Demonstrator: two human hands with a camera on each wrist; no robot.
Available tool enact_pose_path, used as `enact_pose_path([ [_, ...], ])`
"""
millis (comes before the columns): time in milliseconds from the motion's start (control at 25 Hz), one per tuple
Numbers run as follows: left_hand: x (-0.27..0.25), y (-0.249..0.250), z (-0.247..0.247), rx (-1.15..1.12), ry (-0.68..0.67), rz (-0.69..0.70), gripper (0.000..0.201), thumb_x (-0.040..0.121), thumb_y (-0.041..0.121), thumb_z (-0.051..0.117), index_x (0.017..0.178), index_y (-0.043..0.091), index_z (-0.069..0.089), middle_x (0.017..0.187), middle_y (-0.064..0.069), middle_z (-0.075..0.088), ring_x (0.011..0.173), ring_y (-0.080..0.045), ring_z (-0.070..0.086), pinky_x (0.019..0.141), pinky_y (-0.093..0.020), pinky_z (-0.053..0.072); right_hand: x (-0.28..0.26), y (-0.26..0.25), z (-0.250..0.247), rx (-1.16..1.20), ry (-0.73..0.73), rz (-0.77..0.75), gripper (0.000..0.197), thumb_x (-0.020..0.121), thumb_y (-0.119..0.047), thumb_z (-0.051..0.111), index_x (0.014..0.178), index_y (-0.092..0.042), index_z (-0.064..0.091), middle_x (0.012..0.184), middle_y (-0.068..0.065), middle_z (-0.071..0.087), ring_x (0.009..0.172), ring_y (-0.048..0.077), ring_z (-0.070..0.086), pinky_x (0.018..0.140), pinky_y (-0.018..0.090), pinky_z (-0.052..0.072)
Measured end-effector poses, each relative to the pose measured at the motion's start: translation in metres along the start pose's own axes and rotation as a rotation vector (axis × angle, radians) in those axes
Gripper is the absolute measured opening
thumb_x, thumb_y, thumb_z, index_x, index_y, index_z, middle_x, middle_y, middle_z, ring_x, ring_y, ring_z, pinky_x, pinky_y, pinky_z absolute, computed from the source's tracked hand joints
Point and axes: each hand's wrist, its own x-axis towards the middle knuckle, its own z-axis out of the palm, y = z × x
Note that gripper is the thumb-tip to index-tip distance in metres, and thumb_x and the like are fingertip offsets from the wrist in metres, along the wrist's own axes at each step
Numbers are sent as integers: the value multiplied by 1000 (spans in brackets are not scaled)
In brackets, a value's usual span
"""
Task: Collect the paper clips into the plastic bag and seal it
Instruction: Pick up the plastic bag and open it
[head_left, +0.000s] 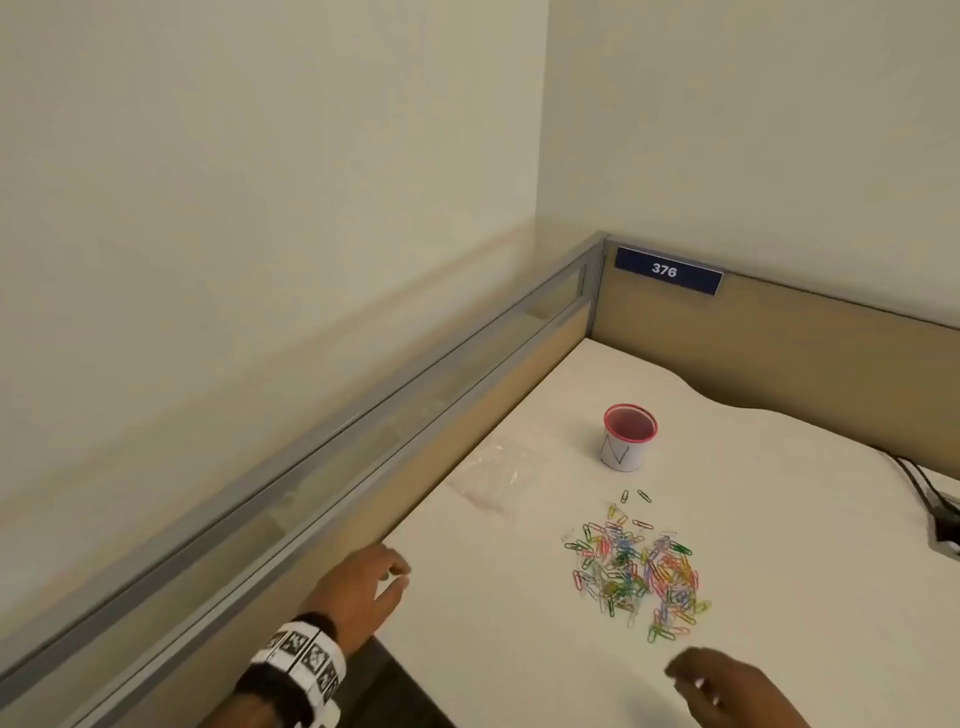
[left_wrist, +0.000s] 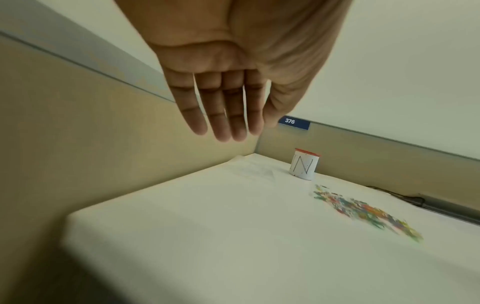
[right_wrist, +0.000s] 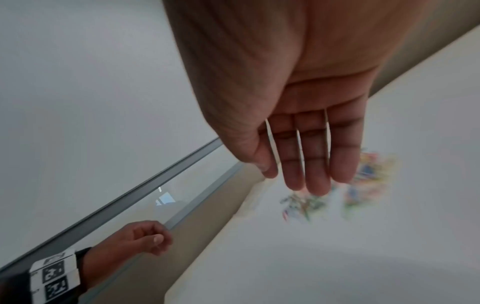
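The paper clips (head_left: 636, 574) lay in a loose, multi-coloured heap on the white table (head_left: 779, 545), w/ two strays just beyond the heap toward the cup (head_left: 629, 437). That cup, white w/ a red rim and an "N" drawn on its side, stood upright behind the heap, apart from it. The clear plastic bag (head_left: 501, 475) lay flat on the table to the left of the cup, near the table's left edge, well apart from both hands; whether it was sealed couldn't be told.

The left hand (head_left: 363, 590) hung over the table's near-left corner, beside the low partition (head_left: 415, 405), w/ a marker band on its wrist. Its grip was slack and held nothing: the left wrist view showed the fingers (left_wrist: 221, 115) straight and close together, the right wrist view showed them a bit more curled.

The right hand (head_left: 727, 686) hovered near the front edge, just short of the heap, blurred. Its grip was wide, fingers (right_wrist: 315, 160) straight and side by side, nothing in it.

A blue "376" label (head_left: 667, 270) sat on the back panel, and a dark cable (head_left: 930, 499) ran along the table's right side.
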Motion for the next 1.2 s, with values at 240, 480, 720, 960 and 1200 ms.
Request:
enact_pose_path([
  [240, 151, 36, 10, 73, -79, -7, 44, 93, 43, 61, 132, 25, 52, 139, 2, 53, 127, -23, 52, 106, -39, 44, 149, -113, 21, -133, -57, -41, 32, 93, -28, 50, 125, -29, 53, 130, -2, 56, 116, 17, 54, 100, 28, 44],
  [480, 225, 34, 35, 216, -93, -28, 63, 89, 48, 66, 138, 14, 47, 140, -9, 53, 131, -28, 51, 107, -40, 45, 232, -162, 58, -263, -179, -23, 58, 91, -26, 55, 145, -32, 34, 158, 0, 27, 146, 24, 23, 117, 44, 29],
  [720, 243, 39, 49, 331, -71, -95, 79, 85, 53, 69, 143, 8, 40, 148, -13, 45, 137, -29, 46, 109, -39, 44, 247, -164, 71, -262, -215, 26, 54, 89, -29, 56, 141, -27, 41, 154, 0, 34, 141, 23, 31, 114, 43, 33],
  [960, 248, 52, 37, 243, -127, -139, 38, 89, 34, 67, 119, 11, 60, 129, -11, 61, 116, -29, 61, 93, -38, 53, 245, -154, 66, -246, -221, -9, 50, 89, -29, 55, 138, -25, 46, 154, 1, 35, 140, 23, 33, 114, 42, 34],
  [1200, 208, 72, 24, -494, 14, -175, 11, 90, 20, 67, 89, 15, 57, 85, -6, 71, 71, -20, 71, 66, -34, 60, 216, -153, 40, -36, 17, -120, 43, 89, -40, 60, 130, -30, 50, 135, -5, 53, 119, 17, 53, 102, 32, 45],
])
